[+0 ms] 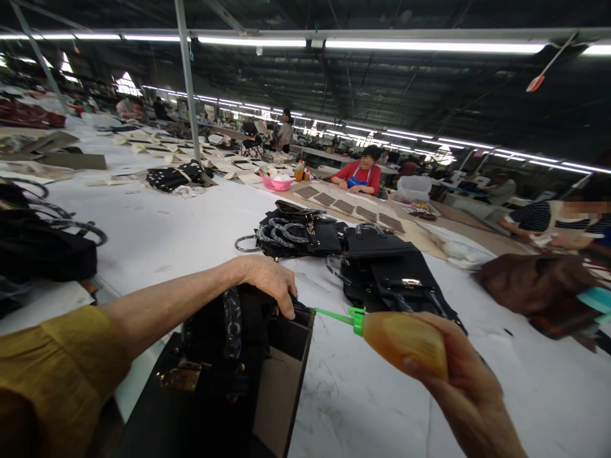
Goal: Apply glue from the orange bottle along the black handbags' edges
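A black handbag [214, 394] lies tilted in front of me, with a gold clasp, a plastic-wrapped handle and a brownish lining showing at its side. My left hand [271, 280] grips the bag's far top edge, thumb and fingers closed on it. Held sideways in my right hand [463, 369] is a squeeze bottle [401, 337] of amber liquid with a green cap and a long thin nozzle. The nozzle's tip points left and reaches the bag's corner, close to my left thumb; whether it touches cannot be made out.
Black handbags [300, 232] with wrapped handles and more black bags [396, 267] lie ahead on the white table [157, 235]. Dark bags [42, 248] are stacked at left, brown material [529, 286] at right. Beyond, a person in red [365, 175] works near a pink basket [277, 184].
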The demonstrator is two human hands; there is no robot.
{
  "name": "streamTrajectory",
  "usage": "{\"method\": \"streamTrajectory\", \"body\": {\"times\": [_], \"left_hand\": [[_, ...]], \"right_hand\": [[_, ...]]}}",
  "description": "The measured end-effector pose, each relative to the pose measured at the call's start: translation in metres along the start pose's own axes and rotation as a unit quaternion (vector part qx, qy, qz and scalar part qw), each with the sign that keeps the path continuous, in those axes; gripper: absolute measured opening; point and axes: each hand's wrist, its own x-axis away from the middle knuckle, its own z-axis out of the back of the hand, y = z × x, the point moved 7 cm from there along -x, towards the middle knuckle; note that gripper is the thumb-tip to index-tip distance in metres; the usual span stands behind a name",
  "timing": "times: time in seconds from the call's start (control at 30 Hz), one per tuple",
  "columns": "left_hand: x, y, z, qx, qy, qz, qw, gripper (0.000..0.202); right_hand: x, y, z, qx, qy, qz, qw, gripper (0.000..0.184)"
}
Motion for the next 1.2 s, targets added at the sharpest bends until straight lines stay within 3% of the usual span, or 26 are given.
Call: {"method": "streamTrajectory", "body": {"times": [0.37,0.63,1.2], "left_hand": [[-0.003,-0.003,0.001,0.007,0.002,-0.021,1.000,0.030],[-0.002,-0.001,0.002,-0.004,0.011,-0.006,1.000,0.032],[-0.007,-0.002,0.003,-0.005,0.012,-0.015,1.000,0.029]], "right_hand": [[0.011,0.015,-0.007,-0.050,-0.035,-0.046,0.997,0.037],[0.004,0.009,-0.005,-0.055,0.000,-0.055,0.997,0.040],[0.002,0.023,-0.011,-0.051,-0.077,-0.073,0.993,0.040]]}}
